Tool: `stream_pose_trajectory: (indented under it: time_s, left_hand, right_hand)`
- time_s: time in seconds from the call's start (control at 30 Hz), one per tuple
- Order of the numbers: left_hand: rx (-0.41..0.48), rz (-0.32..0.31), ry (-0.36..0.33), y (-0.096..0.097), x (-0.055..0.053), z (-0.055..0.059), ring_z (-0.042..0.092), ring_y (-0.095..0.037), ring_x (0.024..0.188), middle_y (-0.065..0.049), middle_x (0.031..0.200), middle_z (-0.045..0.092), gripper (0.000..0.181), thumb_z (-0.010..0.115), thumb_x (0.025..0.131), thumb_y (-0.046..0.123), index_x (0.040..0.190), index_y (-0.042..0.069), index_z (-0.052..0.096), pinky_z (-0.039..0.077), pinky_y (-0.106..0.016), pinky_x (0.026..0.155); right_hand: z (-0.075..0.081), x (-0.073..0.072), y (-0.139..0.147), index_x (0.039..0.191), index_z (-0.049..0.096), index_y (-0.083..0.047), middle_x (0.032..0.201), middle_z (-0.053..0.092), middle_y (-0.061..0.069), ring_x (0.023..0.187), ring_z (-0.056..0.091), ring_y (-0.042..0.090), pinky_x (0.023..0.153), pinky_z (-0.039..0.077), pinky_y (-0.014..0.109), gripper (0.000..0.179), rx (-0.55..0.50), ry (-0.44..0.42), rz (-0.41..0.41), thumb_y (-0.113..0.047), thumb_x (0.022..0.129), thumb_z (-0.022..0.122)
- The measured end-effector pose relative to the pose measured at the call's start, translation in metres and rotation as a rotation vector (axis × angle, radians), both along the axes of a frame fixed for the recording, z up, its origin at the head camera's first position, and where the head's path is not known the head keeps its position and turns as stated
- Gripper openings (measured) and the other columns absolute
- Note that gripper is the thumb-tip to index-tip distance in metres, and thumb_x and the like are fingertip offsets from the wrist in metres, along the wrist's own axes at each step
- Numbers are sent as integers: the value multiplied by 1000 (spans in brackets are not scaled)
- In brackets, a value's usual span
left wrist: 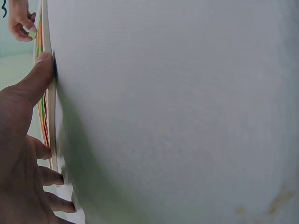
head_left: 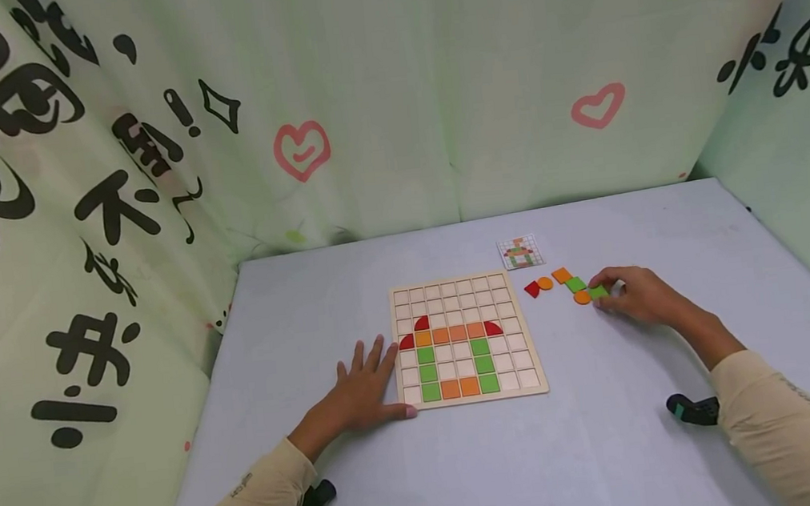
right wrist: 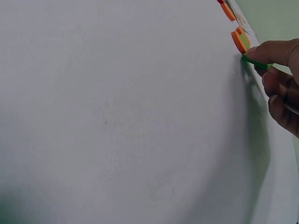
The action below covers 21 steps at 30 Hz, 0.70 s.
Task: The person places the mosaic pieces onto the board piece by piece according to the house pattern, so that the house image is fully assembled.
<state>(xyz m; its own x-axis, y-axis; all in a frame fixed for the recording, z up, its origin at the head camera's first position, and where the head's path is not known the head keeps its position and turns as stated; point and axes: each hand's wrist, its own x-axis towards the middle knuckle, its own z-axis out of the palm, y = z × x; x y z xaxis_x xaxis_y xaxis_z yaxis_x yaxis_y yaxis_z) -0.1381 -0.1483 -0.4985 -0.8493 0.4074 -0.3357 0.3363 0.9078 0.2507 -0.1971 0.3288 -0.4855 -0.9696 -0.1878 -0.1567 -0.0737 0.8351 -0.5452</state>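
Note:
My right hand (head_left: 642,296) pinches a green square tile (right wrist: 256,62) between thumb and fingers, at the right end of a short line of loose tiles. Beside that tile lie an orange round tile (head_left: 582,298) and another green square (head_left: 576,284). My left hand (head_left: 361,395) is spread along the left side of a wooden grid board (head_left: 524,377), its thumb touching the lower left corner. Set in the grid are green squares (head_left: 484,364), orange squares (head_left: 450,389) and red quarter-round tiles (head_left: 493,328). The left palm fills the edge of the left wrist view.
Farther left in the loose line are an orange square (head_left: 561,275), an orange round tile (head_left: 545,282) and a red tile (head_left: 532,289). A small pattern card (head_left: 520,251) lies behind the board. Printed curtains (head_left: 437,121) stand at the back and sides of the white table (head_left: 322,292).

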Motion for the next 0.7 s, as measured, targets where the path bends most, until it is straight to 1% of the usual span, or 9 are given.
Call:
stream_pose_trajectory:
  time_s: [0.1, 0.2, 0.33, 0.43, 0.6, 0.7]
  left_hand:
    - [-1, -3, -2, 1, 0, -1, 10, -50, 152, -15, 169, 14, 111, 68, 79, 71, 162, 16, 19, 22, -76, 110]
    - [1, -8, 0, 1, -1, -1, 10, -50, 152, -16, 168, 15, 110, 68, 79, 71, 162, 16, 20, 23, -76, 110]
    - [8, -10, 3, 3, 0, 0, 10, -50, 152, -16, 168, 15, 110, 69, 80, 70, 162, 15, 20, 23, -76, 110]
    - [8, -8, -2, 3, 0, 0, 10, -50, 152, -16, 168, 15, 110, 70, 79, 69, 162, 15, 20, 22, -76, 109]
    - [4, 11, -10, 2, 1, -2, 9, -50, 152, -15, 169, 14, 111, 71, 78, 69, 162, 16, 20, 21, -76, 110]
    - [5, 15, -2, 1, 1, -3, 9, -50, 152, -15, 169, 14, 111, 71, 78, 69, 162, 16, 21, 21, -76, 110]
  right_hand:
    - [2, -1, 0, 120, 67, 0, 108, 65, 18, 100, 54, 31, 78, 48, 35, 30, -2, 0, -6, -9, 92, 69]
    - [5, -3, -1, 121, 66, -1, 105, 66, 16, 99, 55, 30, 79, 49, 34, 29, -5, -1, -10, -8, 93, 66]
    - [8, -4, -1, 121, 65, -2, 100, 66, 15, 93, 57, 29, 72, 50, 29, 28, -23, -7, -14, -8, 94, 64]
    - [8, -3, -2, 121, 66, -2, 99, 67, 14, 92, 57, 29, 68, 49, 28, 26, -41, -20, -16, -9, 96, 63]
    - [9, -2, -11, 119, 67, -1, 97, 66, 12, 85, 55, 24, 63, 48, 27, 25, -67, -24, -9, -11, 96, 62]
    - [11, -2, -18, 119, 67, 0, 96, 64, 11, 80, 54, 22, 62, 48, 26, 27, -91, -28, -11, -12, 96, 64]
